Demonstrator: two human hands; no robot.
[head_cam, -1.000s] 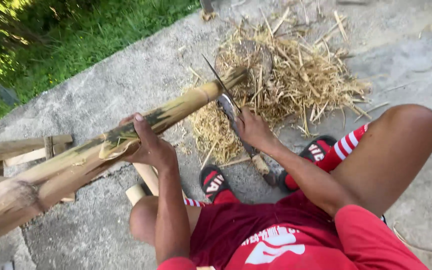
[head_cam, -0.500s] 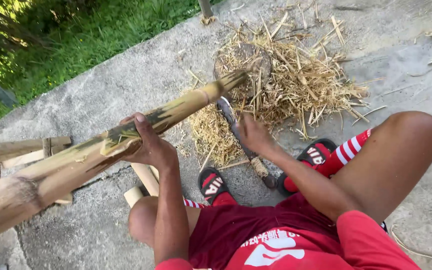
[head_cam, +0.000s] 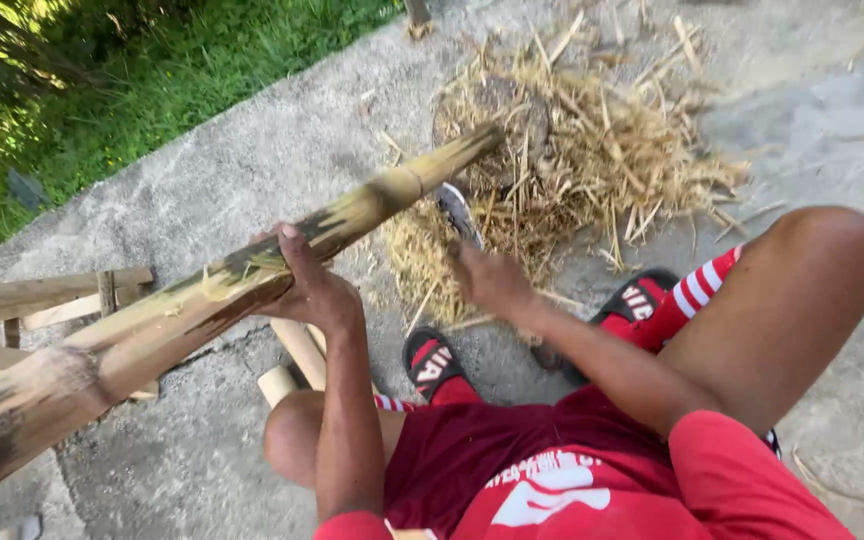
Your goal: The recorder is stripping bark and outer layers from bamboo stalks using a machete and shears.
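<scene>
Gripping a bamboo pole (head_cam: 202, 300) from beneath, the left hand (head_cam: 314, 290) steadies it; at three o'clock, the right hand (head_cam: 487, 275) clasps a blurred knife (head_cam: 457, 212) near straw (head_cam: 592, 160).

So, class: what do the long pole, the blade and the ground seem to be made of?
Pole: probably bamboo, with a ringed joint and peeled, fibrous, matt yellow-green skin.
Blade: blurred, dark grey, likely metal.
Ground: rough, grey, speckled, apparently concrete.

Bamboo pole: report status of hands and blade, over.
Left hand gripping bamboo pole, held slanted. Right hand shut on knife, blade below the pole. Straw pile past pole's far end.
</scene>
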